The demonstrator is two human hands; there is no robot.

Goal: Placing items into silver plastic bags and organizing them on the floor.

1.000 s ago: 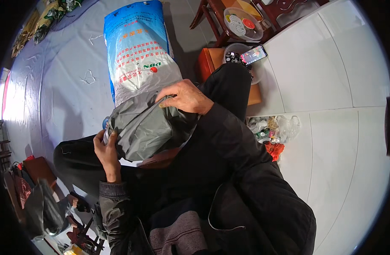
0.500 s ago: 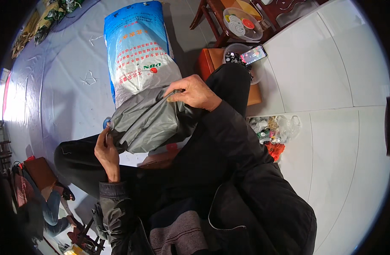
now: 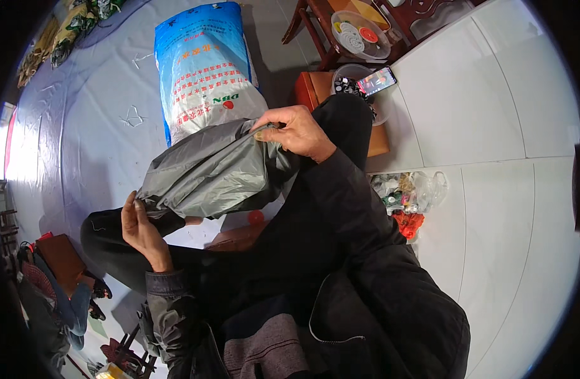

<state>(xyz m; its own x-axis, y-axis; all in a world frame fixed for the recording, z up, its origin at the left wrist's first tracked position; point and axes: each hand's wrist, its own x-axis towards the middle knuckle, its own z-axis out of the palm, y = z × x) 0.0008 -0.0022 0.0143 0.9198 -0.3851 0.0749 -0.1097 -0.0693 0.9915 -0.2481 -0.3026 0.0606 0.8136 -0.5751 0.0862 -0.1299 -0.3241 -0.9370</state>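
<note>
A thin, shiny grey sheet of fabric [image 3: 207,174] is spread between my hands above my lap, wrinkled with long folds. My left hand [image 3: 143,235] pinches its left end near my left knee. At the upper right, my right hand [image 3: 297,134] grips the edge between thumb and fingers. Darker folds hang under the right hand toward my thigh. Behind the fabric lies a full blue and white woven sack [image 3: 207,76], whose near end the fabric covers. What lies beneath the fabric is mostly hidden.
To the right, a stool [image 3: 312,91] holds a clear tub [image 3: 381,112] of small dark pieces and a phone [image 3: 377,81]. Beyond it a chair carries a bowl [image 3: 372,50]. A clear bag [image 3: 426,191] lies on the floor. Another person [image 3: 68,303] sits at lower left.
My left hand has moved left and slightly down, drawing the grey fabric out wider. The blue bit beside it no longer shows. My right hand has shifted slightly right. The other person has moved.
</note>
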